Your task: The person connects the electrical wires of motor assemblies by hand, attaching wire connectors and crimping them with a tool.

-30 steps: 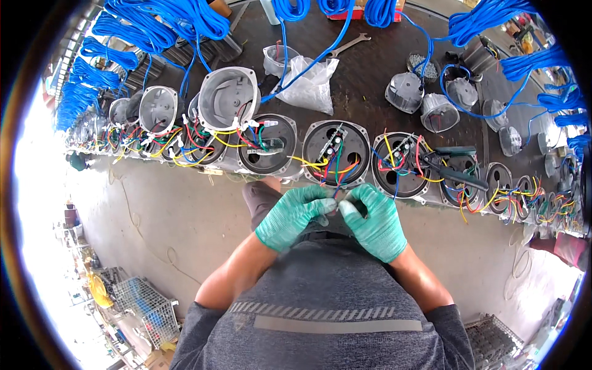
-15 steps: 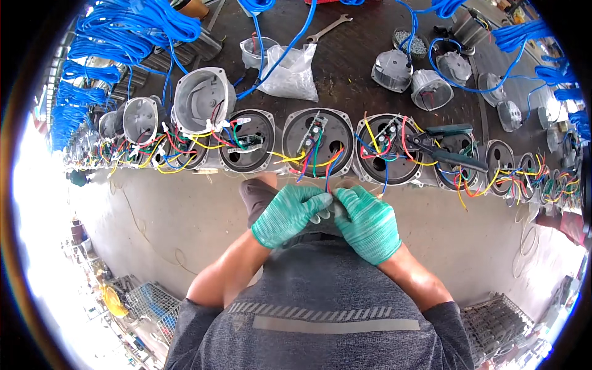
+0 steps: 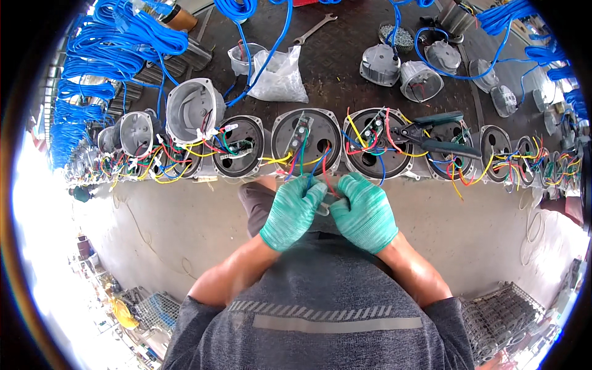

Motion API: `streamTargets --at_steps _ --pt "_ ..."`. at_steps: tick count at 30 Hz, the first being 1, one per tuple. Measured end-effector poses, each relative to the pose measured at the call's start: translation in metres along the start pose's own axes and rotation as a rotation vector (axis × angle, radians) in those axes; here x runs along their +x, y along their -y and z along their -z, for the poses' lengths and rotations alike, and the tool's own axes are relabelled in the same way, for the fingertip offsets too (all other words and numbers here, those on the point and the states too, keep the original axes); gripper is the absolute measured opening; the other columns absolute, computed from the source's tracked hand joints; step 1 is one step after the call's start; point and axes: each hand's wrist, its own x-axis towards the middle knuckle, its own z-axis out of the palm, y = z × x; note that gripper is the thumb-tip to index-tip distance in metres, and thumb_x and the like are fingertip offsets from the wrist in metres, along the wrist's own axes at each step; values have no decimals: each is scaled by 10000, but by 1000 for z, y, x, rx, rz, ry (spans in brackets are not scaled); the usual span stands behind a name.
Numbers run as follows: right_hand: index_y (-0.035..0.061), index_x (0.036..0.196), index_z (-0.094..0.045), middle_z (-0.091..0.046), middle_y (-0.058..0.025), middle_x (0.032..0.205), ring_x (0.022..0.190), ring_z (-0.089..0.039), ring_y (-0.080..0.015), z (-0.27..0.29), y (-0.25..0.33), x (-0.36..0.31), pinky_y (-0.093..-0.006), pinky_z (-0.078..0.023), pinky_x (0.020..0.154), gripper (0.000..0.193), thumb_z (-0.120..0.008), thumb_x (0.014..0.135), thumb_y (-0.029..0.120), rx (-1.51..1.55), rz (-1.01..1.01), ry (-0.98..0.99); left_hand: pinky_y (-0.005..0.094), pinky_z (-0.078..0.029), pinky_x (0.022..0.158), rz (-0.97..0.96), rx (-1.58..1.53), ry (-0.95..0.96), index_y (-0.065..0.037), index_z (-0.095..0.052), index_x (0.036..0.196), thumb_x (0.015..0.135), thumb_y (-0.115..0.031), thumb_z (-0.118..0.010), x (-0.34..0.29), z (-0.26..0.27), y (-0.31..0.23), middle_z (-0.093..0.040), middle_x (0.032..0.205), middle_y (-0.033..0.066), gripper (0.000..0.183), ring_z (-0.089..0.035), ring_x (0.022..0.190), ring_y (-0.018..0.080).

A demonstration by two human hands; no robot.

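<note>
Both hands wear green knit gloves and are just off the near edge of the bench, below a round black-faced motor housing [image 3: 285,128] with a small circuit board [image 3: 300,134]. My left hand [image 3: 292,213] is closed, its thumb and fingers pinching a blue wire [image 3: 316,169] that comes down from this housing. In my right hand [image 3: 364,213], also closed, is the end of a red wire [image 3: 327,177] from the same housing. The wire tips are hidden by the gloves. Yellow wires [image 3: 277,159] and a green one hang beside them.
Pliers with dark handles [image 3: 441,140] lie across the housings to the right. More wired housings stretch along the bench edge both ways. Farther back are a clear plastic bag [image 3: 279,77], a wrench [image 3: 316,28], metal covers [image 3: 380,65] and coiled blue cables [image 3: 126,40].
The blue and red wires, held close together before, are now spread apart between my hands. My right hand has turned slightly. The bench has shifted a little left in view.
</note>
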Motion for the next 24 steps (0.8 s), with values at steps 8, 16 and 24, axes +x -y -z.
streamTargets --at_steps 8,16,24 --pt "76 976 -704 -732 -169 1010 840 -734 -411 -7 6 -9 -490 -598 710 133 -730 887 172 -145 -33 101 245 -486 695 3 139 -17 -30 -725 1059 1113 -285 -663 -2 0 -12 -663 872 -16 268 -581 771 69" --pt "73 1059 -736 -741 -192 1055 889 -741 -409 -5 12 -5 -491 -610 758 181 -680 895 127 -37 7 100 287 -535 696 -52 121 -105 -12 -716 1089 1106 -251 -667 -3 4 -10 -701 901 23 244 -649 784 97" --pt "5 1173 -727 -750 -238 1112 991 -729 -464 -5 -1 -7 -511 -593 877 268 -673 975 177 -74 -39 146 304 -620 846 95 -370 85 27 -660 1347 1155 -281 -574 -27 37 -6 -757 1266 142 373 -742 1089 185"
